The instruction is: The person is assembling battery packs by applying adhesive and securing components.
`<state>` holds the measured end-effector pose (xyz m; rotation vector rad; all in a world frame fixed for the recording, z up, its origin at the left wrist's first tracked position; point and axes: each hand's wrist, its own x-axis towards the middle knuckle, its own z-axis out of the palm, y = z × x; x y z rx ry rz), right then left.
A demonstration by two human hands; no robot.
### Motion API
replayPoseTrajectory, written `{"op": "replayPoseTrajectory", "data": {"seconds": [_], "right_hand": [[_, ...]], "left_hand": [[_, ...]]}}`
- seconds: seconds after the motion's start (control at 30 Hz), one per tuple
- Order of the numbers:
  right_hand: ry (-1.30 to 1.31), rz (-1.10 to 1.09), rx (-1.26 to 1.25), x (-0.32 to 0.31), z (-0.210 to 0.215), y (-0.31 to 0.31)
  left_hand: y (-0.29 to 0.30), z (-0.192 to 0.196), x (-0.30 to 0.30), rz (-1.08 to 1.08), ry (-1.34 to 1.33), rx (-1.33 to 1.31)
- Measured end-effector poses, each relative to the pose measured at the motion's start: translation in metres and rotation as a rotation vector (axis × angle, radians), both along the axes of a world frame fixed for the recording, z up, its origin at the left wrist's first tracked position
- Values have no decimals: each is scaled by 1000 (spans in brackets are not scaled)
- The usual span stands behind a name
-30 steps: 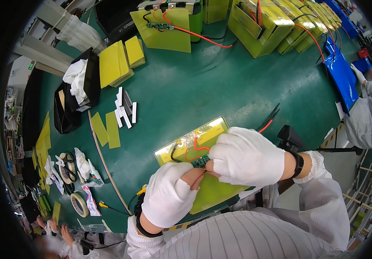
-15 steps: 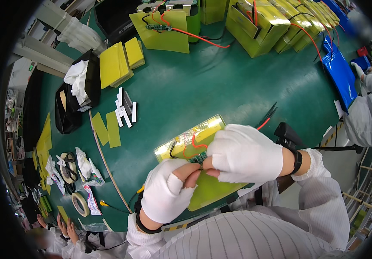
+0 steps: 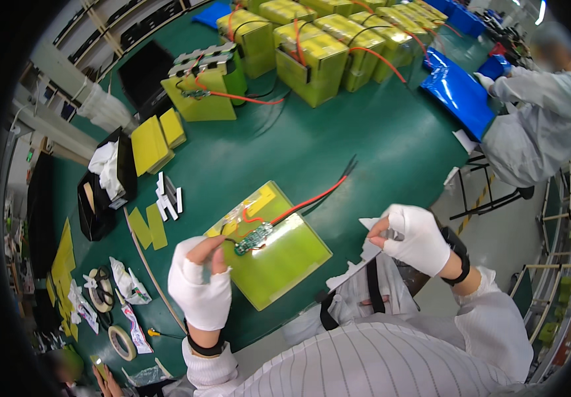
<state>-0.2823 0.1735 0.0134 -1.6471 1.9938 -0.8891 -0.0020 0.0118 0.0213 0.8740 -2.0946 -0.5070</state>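
Note:
A yellow-green wrapped battery pack (image 3: 285, 258) lies flat on the green table before me. On it sits a green circuit board (image 3: 253, 239), with a thick red wire (image 3: 315, 198) running off to the upper right and a thin black wire at its left side. My left hand (image 3: 199, 284), in a white fingerless glove, is at the pack's left edge; its thumb and forefinger are apart, with a fingertip by the black wire. Off to the right, over the table's edge, my right hand (image 3: 412, 241) has its fingers curled into a pinch beside torn white paper (image 3: 367, 243); what they hold is hidden.
Yellow battery packs (image 3: 312, 59) stand at the back, one with its cells (image 3: 202, 79) exposed. At left are yellow sheets (image 3: 149, 145), white strips (image 3: 168, 198), a black box (image 3: 123, 172), a tape roll (image 3: 121, 343) and glue tubes (image 3: 136, 329). A co-worker (image 3: 537, 112) sits at right.
My hands have come apart from the circuit board, the right one moving right and the left one left. The board and pack now show uncovered. My view has shifted, taking in more of the back.

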Motion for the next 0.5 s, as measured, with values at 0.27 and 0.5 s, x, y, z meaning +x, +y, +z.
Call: {"op": "replayPoseTrajectory", "data": {"seconds": [0.27, 0.5], "right_hand": [[-599, -346, 314, 34, -72, 80], [-1140, -513, 495, 53, -68, 64]], "left_hand": [[10, 12, 16, 44, 15, -36], [48, 21, 38, 59, 6, 38]]}}
